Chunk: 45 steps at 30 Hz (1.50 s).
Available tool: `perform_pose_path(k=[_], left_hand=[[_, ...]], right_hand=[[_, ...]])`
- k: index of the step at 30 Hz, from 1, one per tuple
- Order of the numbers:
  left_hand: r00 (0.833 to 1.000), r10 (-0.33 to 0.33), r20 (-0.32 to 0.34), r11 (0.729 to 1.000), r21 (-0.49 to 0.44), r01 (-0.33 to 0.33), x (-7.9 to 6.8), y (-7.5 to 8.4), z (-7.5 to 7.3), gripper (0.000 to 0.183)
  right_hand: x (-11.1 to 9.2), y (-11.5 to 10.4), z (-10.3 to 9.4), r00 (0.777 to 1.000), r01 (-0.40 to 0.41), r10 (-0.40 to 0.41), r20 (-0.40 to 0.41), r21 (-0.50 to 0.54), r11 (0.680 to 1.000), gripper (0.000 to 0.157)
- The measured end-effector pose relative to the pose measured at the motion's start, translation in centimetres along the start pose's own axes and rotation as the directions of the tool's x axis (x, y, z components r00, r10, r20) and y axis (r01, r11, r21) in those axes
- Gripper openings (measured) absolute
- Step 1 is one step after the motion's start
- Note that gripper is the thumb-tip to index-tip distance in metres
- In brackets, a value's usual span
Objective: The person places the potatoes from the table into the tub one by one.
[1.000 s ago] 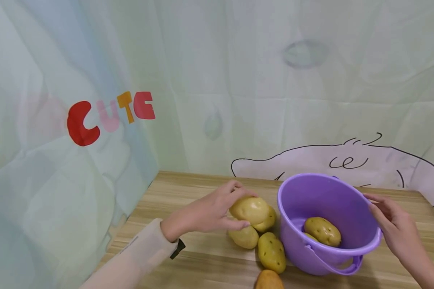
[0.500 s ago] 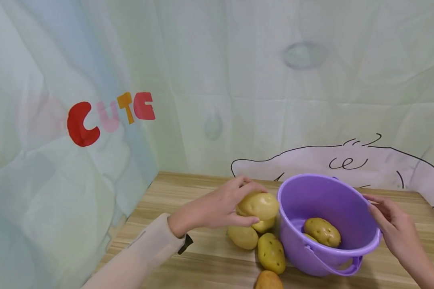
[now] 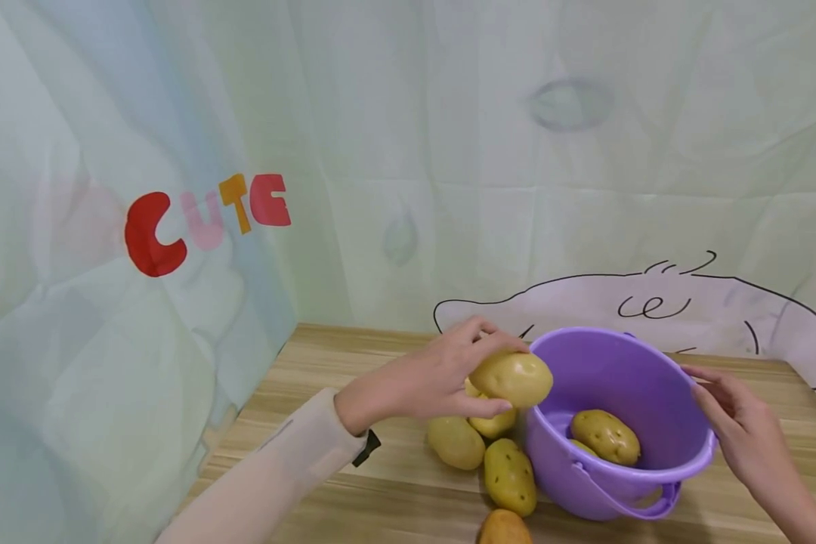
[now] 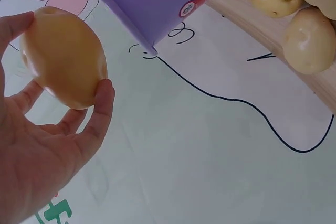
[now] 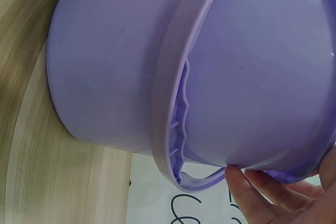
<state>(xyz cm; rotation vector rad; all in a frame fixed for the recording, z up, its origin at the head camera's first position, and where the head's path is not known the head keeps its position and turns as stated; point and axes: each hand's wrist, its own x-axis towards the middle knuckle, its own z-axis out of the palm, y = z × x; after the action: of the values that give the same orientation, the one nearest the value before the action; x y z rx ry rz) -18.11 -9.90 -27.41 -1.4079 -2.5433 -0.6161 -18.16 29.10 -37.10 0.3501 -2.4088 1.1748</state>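
My left hand [image 3: 435, 378] grips a pale yellow potato [image 3: 517, 379] between thumb and fingers, raised at the left rim of a purple bucket [image 3: 564, 487]. In the left wrist view the held potato [image 4: 65, 59] shows apart from the bucket's rim [image 4: 149, 51]. My right hand [image 3: 741, 423] holds the bucket's right rim, its fingertips against the outer wall in the right wrist view. Inside the bucket lies a potato [image 3: 605, 437], partly covering another.
Left of the bucket, several potatoes lie on the wood-grain table [image 3: 367, 491]: a greener one [image 3: 510, 476], pale ones [image 3: 455, 442] and an orange-brown one [image 3: 505, 529] at the front. The bucket's handle [image 3: 653, 510] hangs down in front. A printed cloth [image 3: 415, 151] stands behind.
My left hand has lifted the potato off the pile and carried it right and up to the bucket's rim. The right hand and the bucket have stayed in place.
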Motion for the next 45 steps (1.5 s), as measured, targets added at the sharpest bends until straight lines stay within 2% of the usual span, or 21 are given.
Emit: perform_pose_path(k=[3, 7, 15, 23, 34, 42, 45], left_hand=[[1.000, 0.012, 0.007, 1.000, 0.022, -0.013, 0.7, 0.2, 0.0, 0.058], [0.999, -0.003, 0.033, 0.999, 0.036, 0.002, 1.5, 0.4, 0.1, 0.059], [0.994, -0.057, 0.090, 0.998, -0.011, 0.058, 3.0, 0.6, 0.5, 0.059], [0.990, -0.056, 0.127, 0.998, -0.026, 0.060, 4.5, 1.0, 1.4, 0.058], [0.982, -0.022, 0.189, 0.999, 0.048, 0.013, 6.8, 1.6, 2.9, 0.060], [0.969, -0.077, 0.234, 0.997, 0.043, 0.069, 8.0, 2.2, 4.1, 0.059], [0.968, -0.074, 0.241, 0.995, 0.080, 0.056, 8.4, 2.4, 4.6, 0.059]], right_hand=[[0.0, 0.0, 0.0, 1.000, 0.004, -0.004, 0.000, 0.006, 1.000, 0.030], [0.1, 0.1, 0.1, 1.000, 0.014, -0.014, -0.004, 0.008, 1.000, 0.030], [0.1, 0.2, 0.1, 1.000, 0.022, -0.022, -0.007, 0.022, 1.000, 0.030], [0.2, 0.2, 0.1, 1.000, 0.022, -0.022, -0.002, 0.021, 1.000, 0.030], [0.1, 0.2, 0.0, 1.000, 0.015, -0.015, -0.002, 0.020, 1.000, 0.030], [0.0, 0.1, 0.0, 1.000, 0.011, -0.011, -0.005, 0.018, 1.000, 0.030], [0.0, 0.1, 0.0, 1.000, 0.004, -0.004, -0.001, 0.012, 1.000, 0.031]])
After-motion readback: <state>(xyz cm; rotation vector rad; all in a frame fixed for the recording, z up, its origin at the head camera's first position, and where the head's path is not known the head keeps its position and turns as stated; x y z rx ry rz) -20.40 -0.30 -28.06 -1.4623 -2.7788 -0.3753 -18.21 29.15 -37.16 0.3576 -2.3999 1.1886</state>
